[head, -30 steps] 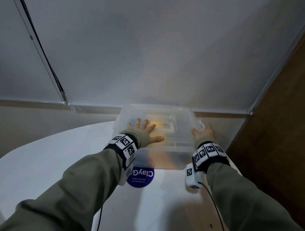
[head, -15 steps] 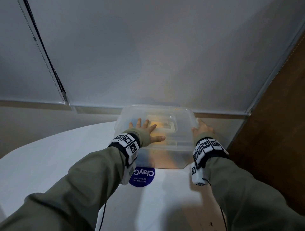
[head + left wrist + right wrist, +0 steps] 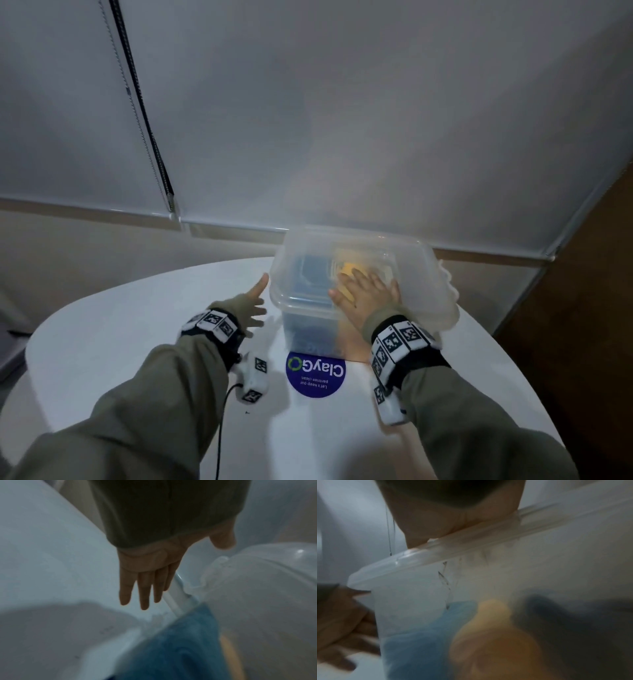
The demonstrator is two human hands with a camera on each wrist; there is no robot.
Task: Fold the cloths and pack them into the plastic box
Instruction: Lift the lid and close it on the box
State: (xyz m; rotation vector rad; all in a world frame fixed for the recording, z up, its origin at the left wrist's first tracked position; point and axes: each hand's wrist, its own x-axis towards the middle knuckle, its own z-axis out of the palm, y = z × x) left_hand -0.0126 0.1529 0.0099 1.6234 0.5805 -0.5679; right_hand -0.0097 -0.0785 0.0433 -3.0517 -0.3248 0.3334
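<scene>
Left hand (image 3: 251, 306): fingers straight and spread, holding nothing, just beside the plastic box's left wall.
Plastic box (image 3: 308, 318): on the white table (image 3: 102, 342), lid (image 3: 421, 267) on; blue cloth (image 3: 310, 274) and yellow cloth (image 3: 352, 269) inside.
Right hand (image 3: 368, 294): flat, palm pressing the lid.
Risk: pressing on one side only could leave the far edge unseated, or skid the box.
Hidden: latches unclear; a dark shape inside, seen by the right wrist camera, is too blurred to name.
</scene>
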